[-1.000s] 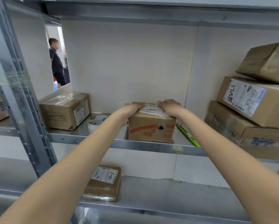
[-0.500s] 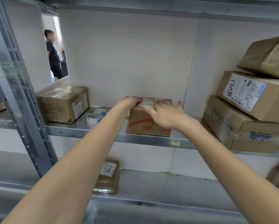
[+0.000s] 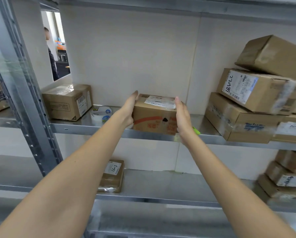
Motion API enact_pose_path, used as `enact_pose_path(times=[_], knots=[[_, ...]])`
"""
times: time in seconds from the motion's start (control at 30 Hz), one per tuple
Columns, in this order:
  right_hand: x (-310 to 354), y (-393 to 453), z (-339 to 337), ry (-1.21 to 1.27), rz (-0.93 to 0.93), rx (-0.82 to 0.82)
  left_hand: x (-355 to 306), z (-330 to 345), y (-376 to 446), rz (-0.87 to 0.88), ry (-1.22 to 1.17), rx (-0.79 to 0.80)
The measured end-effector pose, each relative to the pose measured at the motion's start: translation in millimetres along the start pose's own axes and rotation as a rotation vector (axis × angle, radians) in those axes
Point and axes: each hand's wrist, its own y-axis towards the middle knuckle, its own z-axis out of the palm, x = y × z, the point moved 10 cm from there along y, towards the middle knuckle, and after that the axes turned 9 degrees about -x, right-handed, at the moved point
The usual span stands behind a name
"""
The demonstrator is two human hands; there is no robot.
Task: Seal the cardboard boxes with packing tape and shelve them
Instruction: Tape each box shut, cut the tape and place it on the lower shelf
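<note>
Your left hand (image 3: 129,109) lies flat with straight fingers against the left side of the small cardboard box (image 3: 155,115), and your right hand (image 3: 182,117) lies flat the same way against its right side, neither one curled round it. That box sits at the front edge of the middle shelf (image 3: 92,128). Just left of it sits a roll of packing tape (image 3: 101,113), then a larger taped box (image 3: 67,102). Stacked boxes (image 3: 257,103) stand well to the right.
</note>
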Motion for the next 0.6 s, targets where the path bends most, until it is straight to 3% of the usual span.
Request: enact_pose_path(times=[0.23, 0.6], knots=[[-1.7, -28.5, 1.5, 0.173, 0.009, -0.160, 8.8, -29.4, -28.4, 0.266, -0.132, -0.298], [-3.1, -77.9, -1.3, 0.170, -0.026, -0.160, 24.8, -46.7, -74.2, 0.398, -0.037, -0.322]])
